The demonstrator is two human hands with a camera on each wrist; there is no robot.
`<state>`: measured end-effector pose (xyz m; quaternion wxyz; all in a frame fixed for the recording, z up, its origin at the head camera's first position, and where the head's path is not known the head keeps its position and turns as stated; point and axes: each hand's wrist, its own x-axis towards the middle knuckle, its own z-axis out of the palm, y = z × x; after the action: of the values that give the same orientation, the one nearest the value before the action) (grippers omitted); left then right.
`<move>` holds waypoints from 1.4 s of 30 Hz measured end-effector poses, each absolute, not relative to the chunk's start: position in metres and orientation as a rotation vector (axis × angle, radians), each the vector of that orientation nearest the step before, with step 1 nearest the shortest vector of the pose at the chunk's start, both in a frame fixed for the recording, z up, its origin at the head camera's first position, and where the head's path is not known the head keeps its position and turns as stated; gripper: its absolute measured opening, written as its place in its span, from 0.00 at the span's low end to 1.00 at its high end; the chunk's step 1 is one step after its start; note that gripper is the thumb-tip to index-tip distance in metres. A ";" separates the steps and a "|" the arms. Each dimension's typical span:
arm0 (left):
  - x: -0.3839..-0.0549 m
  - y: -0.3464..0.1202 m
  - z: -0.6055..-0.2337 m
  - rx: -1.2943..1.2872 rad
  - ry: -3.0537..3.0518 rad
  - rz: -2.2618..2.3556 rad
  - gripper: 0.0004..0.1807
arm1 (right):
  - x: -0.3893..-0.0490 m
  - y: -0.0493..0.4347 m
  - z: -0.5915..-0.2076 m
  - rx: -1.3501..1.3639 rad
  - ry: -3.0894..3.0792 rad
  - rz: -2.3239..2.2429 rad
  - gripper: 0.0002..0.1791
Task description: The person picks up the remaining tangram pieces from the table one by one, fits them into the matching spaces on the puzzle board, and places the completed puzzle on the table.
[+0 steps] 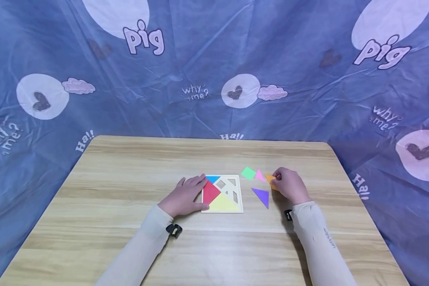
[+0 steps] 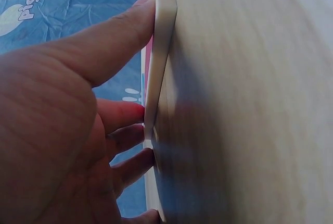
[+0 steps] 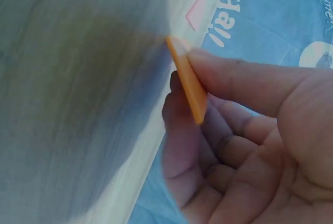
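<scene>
A person's left hand (image 1: 186,196) spreads its fingers along the puzzle board's (image 1: 240,194) left edge; the right hand (image 1: 289,186) pinches an orange piece (image 3: 189,84), counter (image 1: 103,214) stretching wide either side.

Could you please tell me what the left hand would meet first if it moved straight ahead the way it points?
The left hand would meet the puzzle board first, as it touches its left edge; next, probably the blue piece, though depth is unclear.
</scene>
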<state>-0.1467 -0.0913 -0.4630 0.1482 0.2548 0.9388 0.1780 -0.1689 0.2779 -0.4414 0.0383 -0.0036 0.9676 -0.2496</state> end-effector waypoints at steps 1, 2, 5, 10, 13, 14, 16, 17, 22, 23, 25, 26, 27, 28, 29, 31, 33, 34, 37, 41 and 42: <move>-0.147 -0.091 -0.463 0.731 2.700 0.513 0.51 | -0.169 0.277 -0.442 -0.015 2.988 -0.766 0.08; -0.147 -0.091 -0.463 0.731 2.702 0.514 0.51 | -0.169 0.277 -0.442 -0.022 3.009 -0.771 0.07; -0.147 -0.091 -0.462 0.727 2.703 0.516 0.51 | -0.169 0.276 -0.442 -0.042 3.070 -0.793 0.05; -0.146 -0.091 -0.463 0.725 2.693 0.512 0.51 | -0.169 0.275 -0.442 -0.045 3.108 -0.814 0.06; -0.146 -0.091 -0.463 0.728 2.695 0.506 0.51 | -0.168 0.271 -0.440 -0.032 3.111 -0.825 0.08; -0.146 -0.091 -0.463 0.728 2.695 0.510 0.51 | -0.168 0.270 -0.439 -0.025 3.114 -0.829 0.08; -0.146 -0.091 -0.463 0.727 2.697 0.515 0.51 | -0.168 0.267 -0.438 -0.012 3.112 -0.850 0.09; -0.146 -0.091 -0.462 0.726 2.698 0.518 0.51 | -0.169 0.266 -0.437 -0.004 3.106 -0.867 0.10; -0.147 -0.092 -0.461 0.724 2.694 0.510 0.51 | -0.169 0.261 -0.436 0.009 3.082 -0.956 0.11; -0.146 -0.092 -0.461 0.727 2.694 0.514 0.51 | -0.168 0.260 -0.436 0.000 3.087 -0.963 0.11; -0.146 -0.092 -0.461 0.727 2.689 0.509 0.51 | -0.168 0.259 -0.436 -0.021 3.096 -0.976 0.10; -0.146 -0.091 -0.461 0.728 2.686 0.508 0.52 | -0.168 0.258 -0.436 -0.032 3.097 -0.985 0.10; -0.146 -0.091 -0.461 0.729 2.687 0.515 0.51 | -0.167 0.258 -0.436 -0.041 3.100 -0.991 0.10; -0.146 -0.091 -0.461 0.732 2.687 0.519 0.51 | -0.167 0.257 -0.436 -0.047 3.099 -0.999 0.10; -0.146 -0.091 -0.460 0.734 2.689 0.525 0.51 | -0.166 0.256 -0.436 -0.048 3.102 -1.006 0.10; -0.146 -0.091 -0.460 0.738 2.691 0.524 0.51 | -0.165 0.255 -0.435 -0.052 3.099 -1.026 0.10; -0.145 -0.091 -0.459 0.744 2.696 0.530 0.50 | -0.164 0.253 -0.435 -0.062 3.102 -1.041 0.09; -0.145 -0.091 -0.459 0.745 2.696 0.527 0.50 | -0.164 0.253 -0.434 -0.069 3.102 -1.048 0.09; -0.145 -0.091 -0.458 0.749 2.696 0.527 0.50 | -0.162 0.249 -0.432 -0.093 3.080 -1.087 0.09; -0.145 -0.091 -0.457 0.755 2.696 0.532 0.50 | -0.159 0.244 -0.429 -0.125 3.013 -1.166 0.08; -0.145 -0.091 -0.458 0.757 2.696 0.533 0.50 | -0.159 0.242 -0.429 -0.136 2.993 -1.184 0.08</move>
<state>-0.1445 -0.0911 -0.4576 0.1451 0.2626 0.9358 0.1850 -0.1590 0.2424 -0.4290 -0.0402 -0.0421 0.9283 -0.3671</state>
